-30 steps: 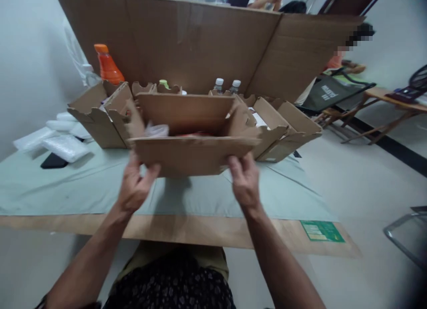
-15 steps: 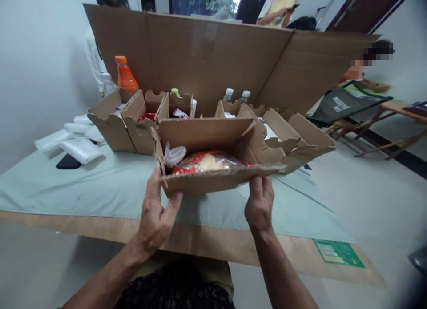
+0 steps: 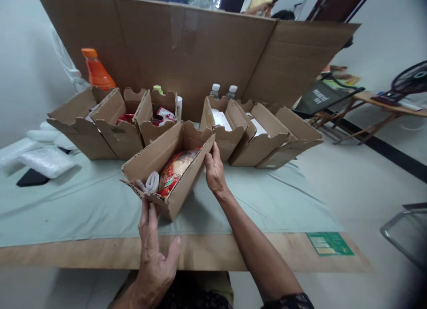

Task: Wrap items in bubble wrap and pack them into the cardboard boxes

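An open cardboard box [image 3: 156, 158] rests at an angle on the green-covered table [image 3: 86, 202]. Inside lie a red and yellow snack bag [image 3: 171, 175] and a small clear plastic bundle [image 3: 151, 182]. My left hand [image 3: 155, 251] touches the box's near corner from below, fingers straight and thumb spread. My right hand [image 3: 215, 171] holds the box's right side wall near the far end, fingers curled round the edge.
A row of open cardboard boxes [image 3: 120, 126] with packets stands behind, more to the right [image 3: 256, 131]. A tall cardboard screen [image 3: 187, 46] backs them. An orange bottle [image 3: 96, 71], two small bottles [image 3: 222, 91], white packets [image 3: 43, 160] and a black phone [image 3: 31, 178] lie around. A green sticker [image 3: 330, 243] marks the table edge.
The box was held up broadside in both hands; it has turned end-on and come down onto the table. My left hand shifted to its near corner, my right to its side wall.
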Demonstrator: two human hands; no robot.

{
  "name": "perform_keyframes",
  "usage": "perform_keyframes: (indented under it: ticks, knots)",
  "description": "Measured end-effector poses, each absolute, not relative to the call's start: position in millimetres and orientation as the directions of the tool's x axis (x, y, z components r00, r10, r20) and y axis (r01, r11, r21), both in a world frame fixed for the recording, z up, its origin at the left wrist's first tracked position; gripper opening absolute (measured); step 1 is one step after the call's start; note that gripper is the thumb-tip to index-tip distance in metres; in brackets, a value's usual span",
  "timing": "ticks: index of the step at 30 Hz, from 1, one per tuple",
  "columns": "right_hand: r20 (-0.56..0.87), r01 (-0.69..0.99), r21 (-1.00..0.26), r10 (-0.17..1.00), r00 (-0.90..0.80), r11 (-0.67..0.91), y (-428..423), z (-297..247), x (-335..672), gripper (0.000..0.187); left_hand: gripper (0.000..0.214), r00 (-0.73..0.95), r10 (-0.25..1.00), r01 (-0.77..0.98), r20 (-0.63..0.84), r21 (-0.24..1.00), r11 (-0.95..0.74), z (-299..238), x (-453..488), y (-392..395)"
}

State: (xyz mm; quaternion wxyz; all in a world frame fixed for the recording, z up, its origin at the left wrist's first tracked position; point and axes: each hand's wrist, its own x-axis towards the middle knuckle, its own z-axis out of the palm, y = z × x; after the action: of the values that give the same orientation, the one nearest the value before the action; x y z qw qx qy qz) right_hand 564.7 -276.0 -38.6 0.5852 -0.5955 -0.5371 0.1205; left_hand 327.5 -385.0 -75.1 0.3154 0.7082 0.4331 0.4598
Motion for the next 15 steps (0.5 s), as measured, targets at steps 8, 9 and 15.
perform_keyframes:
  ticks: [8, 9, 15]
  knots:
    - [0.524, 0.548, -0.803, 0.714, 0.464, 0.234, -264.1, -36.8, 558.9, 0.068, 0.091, 0.318, 0.872, 0.322, 0.372, 0.823, -0.468, -73.4, 348.2, -410.2]
    - [0.529, 0.560, -0.798, 0.703, 0.475, 0.222, -265.0, -37.2, 559.5, 0.066, 0.092, 0.326, 0.867, 0.323, 0.376, 0.818, -0.476, -74.4, 349.4, -412.2]
    - [0.527, 0.563, -0.802, 0.680, 0.510, 0.200, -273.7, -53.1, 566.3, 0.056, 0.093, 0.410, 0.808, 0.307, 0.423, 0.771, -0.559, -79.6, 362.6, -411.7]
